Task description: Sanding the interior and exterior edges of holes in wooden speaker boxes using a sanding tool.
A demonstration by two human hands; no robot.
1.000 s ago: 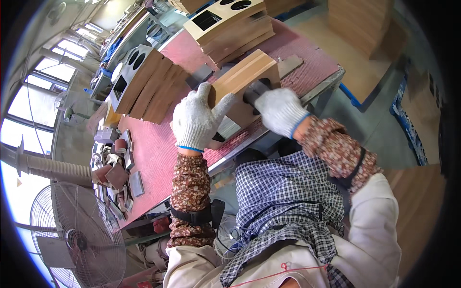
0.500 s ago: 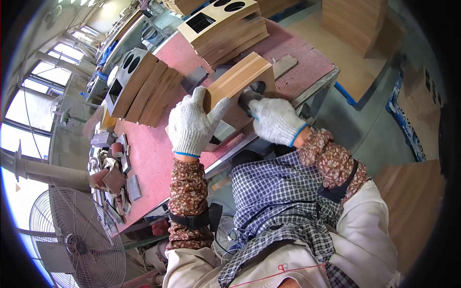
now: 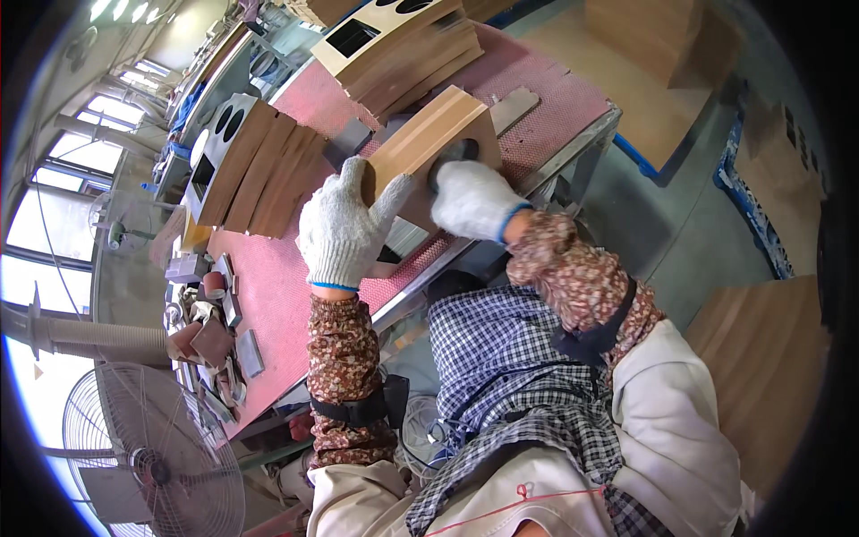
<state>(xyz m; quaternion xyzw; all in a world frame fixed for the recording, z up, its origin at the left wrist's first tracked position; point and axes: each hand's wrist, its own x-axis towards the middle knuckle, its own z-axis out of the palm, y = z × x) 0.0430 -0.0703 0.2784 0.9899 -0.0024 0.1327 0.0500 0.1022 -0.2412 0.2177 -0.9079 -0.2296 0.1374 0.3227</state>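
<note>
My left hand (image 3: 344, 228), in a white knit glove, grips the near left end of a wooden block-like piece (image 3: 431, 134), thumb and fingers on either side of it. The piece stands on edge on a pink textured mat (image 3: 268, 304), and its face nearest me has round holes. My gloved right hand (image 3: 479, 201) is closed at one of these holes. Something dark grey shows at its fingertips, but the hand mostly hides it and I cannot tell its kind. Flat grey blocks (image 3: 516, 109) lie beyond the piece.
Stacks of similar cut wooden pieces (image 3: 277, 170) stand on the table at left and far side (image 3: 416, 58). Sandpaper scraps and blocks (image 3: 210, 345) crowd the left edge. A large fan (image 3: 157, 465) stands lower left. Boards on pallets (image 3: 752, 358) are at right.
My right hand has shifted left and a little up against the hole, covering more of the dark grey thing. My left hand keeps its hold on the wooden piece. The whole view has shifted slightly.
</note>
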